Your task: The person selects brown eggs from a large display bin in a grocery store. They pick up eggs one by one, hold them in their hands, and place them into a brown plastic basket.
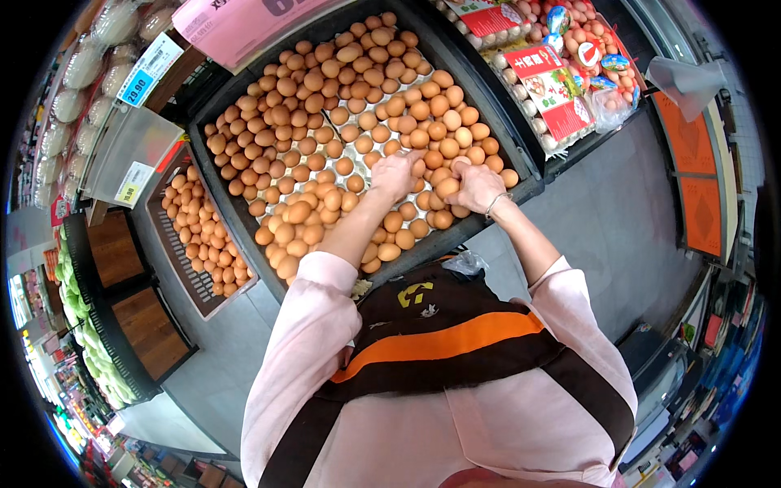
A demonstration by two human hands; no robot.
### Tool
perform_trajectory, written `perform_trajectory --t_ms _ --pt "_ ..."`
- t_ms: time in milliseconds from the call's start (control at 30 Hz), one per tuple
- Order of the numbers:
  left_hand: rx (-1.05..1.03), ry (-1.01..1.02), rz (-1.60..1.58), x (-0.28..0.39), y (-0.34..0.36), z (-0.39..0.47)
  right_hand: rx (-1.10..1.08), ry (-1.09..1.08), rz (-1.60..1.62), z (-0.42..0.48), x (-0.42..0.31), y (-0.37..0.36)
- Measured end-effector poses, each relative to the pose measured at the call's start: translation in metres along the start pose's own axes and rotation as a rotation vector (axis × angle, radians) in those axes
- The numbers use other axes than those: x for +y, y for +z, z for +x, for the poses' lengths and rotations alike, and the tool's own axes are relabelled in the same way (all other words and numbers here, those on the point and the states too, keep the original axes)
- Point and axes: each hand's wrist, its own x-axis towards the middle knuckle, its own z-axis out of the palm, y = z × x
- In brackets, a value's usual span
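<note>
Many brown eggs (448, 147) fill a black display bin (529, 183) in front of me, piled highest at the far left and near left. Pale pulp egg trays (326, 166) show between them around the middle. My left hand (393, 177) reaches over the right half, its fingertips down among the eggs and partly hidden. Beside it, my right hand (479, 188), with a bracelet at the wrist, curves around eggs near the bin's right side. One egg (447, 186) lies between its thumb and fingers; whether it is gripped is unclear.
A plastic crate (183, 268) of brown eggs stands on the floor at left. Packaged eggs (546, 91) and net-bagged eggs (586, 30) occupy the adjoining bin at upper right. A pink sign (244, 27) overhangs the far edge. Clear plastic egg boxes (82, 67) line the left shelf.
</note>
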Motion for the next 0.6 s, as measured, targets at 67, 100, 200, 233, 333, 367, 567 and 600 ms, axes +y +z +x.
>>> perform_trajectory --t_ms 67,100,200,233,333,367,567,600 --pt "-0.008 -0.009 -0.023 0.001 -0.001 -0.003 0.089 -0.109 -0.017 0.003 0.002 0.013" --pt "-0.009 -0.016 -0.034 0.002 -0.002 -0.005 0.135 -0.167 -0.027 0.005 -0.001 0.016" --pt "0.038 -0.106 -0.163 0.001 0.008 -0.008 0.105 -0.149 -0.032 0.006 -0.007 0.015" --pt "0.053 -0.144 -0.208 0.001 0.012 -0.01 0.104 -0.15 -0.028 0.006 -0.009 0.013" --pt "0.075 -0.261 -0.343 0.005 0.012 -0.016 0.06 -0.092 0.024 0.006 -0.01 0.006" --pt "0.068 -0.305 -0.387 0.006 0.009 -0.017 0.063 -0.089 0.025 0.005 -0.009 0.005" --pt "0.14 -0.377 -0.746 -0.018 0.041 -0.013 0.118 -0.089 0.012 0.001 -0.002 0.0" --pt "0.126 -0.373 -0.842 -0.02 0.043 -0.012 0.122 -0.089 0.013 0.001 -0.001 0.0"
